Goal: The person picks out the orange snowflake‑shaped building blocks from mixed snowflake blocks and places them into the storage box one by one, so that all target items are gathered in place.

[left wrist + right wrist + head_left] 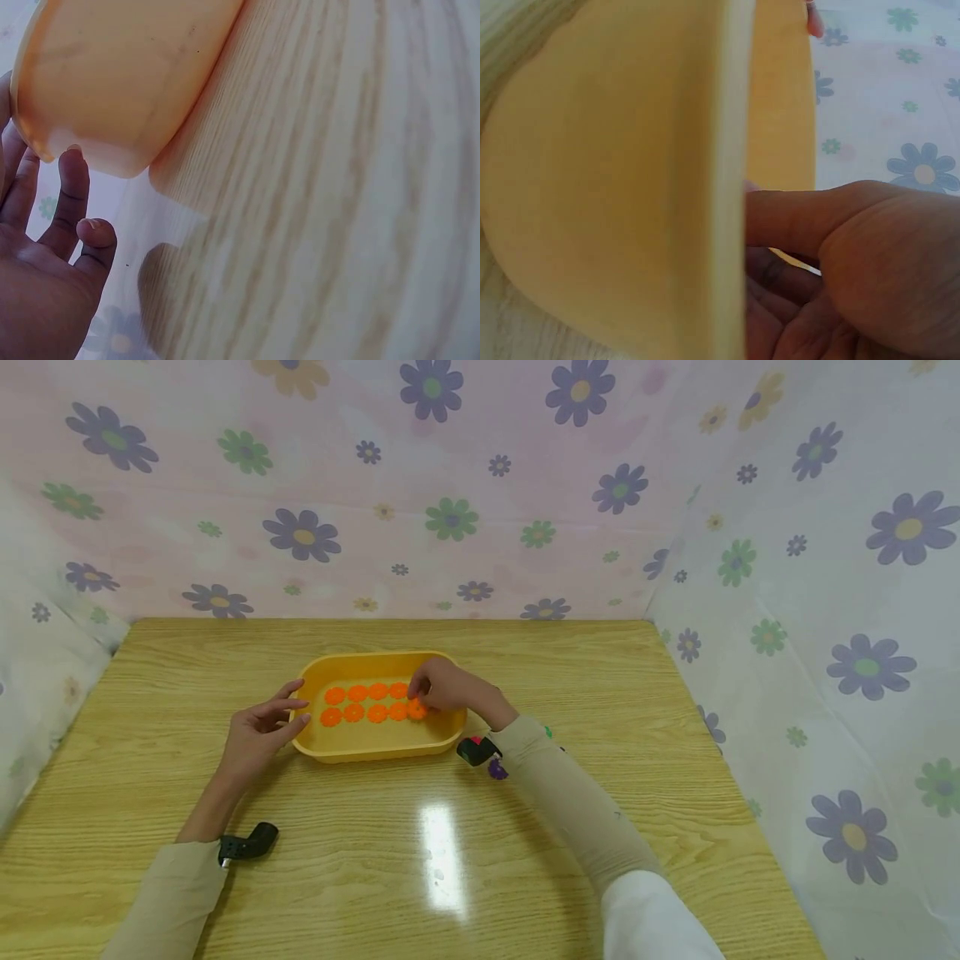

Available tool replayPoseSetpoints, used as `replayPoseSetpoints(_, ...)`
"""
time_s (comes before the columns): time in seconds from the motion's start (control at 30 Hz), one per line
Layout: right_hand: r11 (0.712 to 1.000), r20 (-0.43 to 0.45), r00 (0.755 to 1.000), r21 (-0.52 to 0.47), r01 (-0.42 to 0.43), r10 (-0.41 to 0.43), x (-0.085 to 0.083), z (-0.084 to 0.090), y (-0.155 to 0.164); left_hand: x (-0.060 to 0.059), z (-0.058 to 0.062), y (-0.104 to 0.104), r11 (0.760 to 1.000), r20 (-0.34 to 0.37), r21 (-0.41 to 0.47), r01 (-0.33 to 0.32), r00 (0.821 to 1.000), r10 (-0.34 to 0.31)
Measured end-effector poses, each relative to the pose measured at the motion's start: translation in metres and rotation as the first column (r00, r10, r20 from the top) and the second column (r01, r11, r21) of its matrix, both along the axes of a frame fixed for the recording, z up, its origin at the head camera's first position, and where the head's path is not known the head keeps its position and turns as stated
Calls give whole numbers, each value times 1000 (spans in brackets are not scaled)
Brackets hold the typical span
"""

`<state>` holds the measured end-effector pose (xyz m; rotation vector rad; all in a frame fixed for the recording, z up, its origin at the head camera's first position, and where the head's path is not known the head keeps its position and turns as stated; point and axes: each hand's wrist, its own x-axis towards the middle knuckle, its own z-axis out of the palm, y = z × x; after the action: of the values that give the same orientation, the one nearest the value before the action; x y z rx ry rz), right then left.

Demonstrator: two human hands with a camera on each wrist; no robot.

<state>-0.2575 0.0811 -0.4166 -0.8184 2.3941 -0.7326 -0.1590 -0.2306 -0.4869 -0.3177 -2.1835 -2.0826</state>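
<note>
Left hand (258,731) touches tray (375,750) rim; right hand (442,687) inside, on discs (375,713).

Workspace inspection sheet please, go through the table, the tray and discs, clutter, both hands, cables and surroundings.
Surface: wooden table, glossy, with a light glare patch.
Job's things: yellow tray holding orange discs laid flat in two rows.
Clutter: small green and purple pieces beside the right forearm, mostly hidden.
Hands: left hand rests open, fingers touching the tray's left end; right hand reaches into the tray, fingertips on the discs at the right end.
Cables: nothing seen.
Surroundings: flower-print cloth walls on three sides.
</note>
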Motion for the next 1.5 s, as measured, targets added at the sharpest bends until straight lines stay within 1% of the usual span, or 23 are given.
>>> replayPoseSetpoints(0.1, 997, -24, 1000, 71, -1, 2, -2, 1, -4, 0, -1, 0, 1000, -4, -1, 0, 1000, 0)
replayPoseSetpoints(0.2, 991, -46, 999, 136, 17, -10, -3, 1, -8, -1, -1, 1, 1000, -8, -4, -2, 1000, 2)
replayPoseSetpoints(0.37, 977, -69, 996, 202, 67, -54, -3, -1, -12, -2, -3, 1, 1000, -7, -7, -3, 1000, 3)
replayPoseSetpoints(0.53, 971, -87, 992, 212, 109, -92, 0, -1, -16, -2, -4, 1, 1000, -6, -1, -1, 1000, 1)
replayPoseSetpoints(0.7, 965, -99, 989, 228, 127, -106, 0, -1, -18, -1, -3, 2, 1000, -4, 4, 4, 1000, -4)
replayPoseSetpoints(1.0, 961, -30, 990, 238, 143, -140, -4, -4, -17, -2, -5, 0, 1000, -3, 7, 5, 1000, -5)
replayPoseSetpoints(1.1, 961, -28, 991, 241, 137, -134, -6, -4, -16, -2, -5, 0, 1000, -4, 10, 5, 1000, -5)
replayPoseSetpoints(1.3, 968, -7, 990, 212, 137, -139, -9, -4, -11, -3, -4, 2, 1000, -11, -23, 3, 1000, -3)
replayPoseSetpoints(1.5, 976, 21, 990, 173, 135, -140, -10, -4, -8, -4, -3, 4, 1000, -6, -22, 0, 1000, -1)
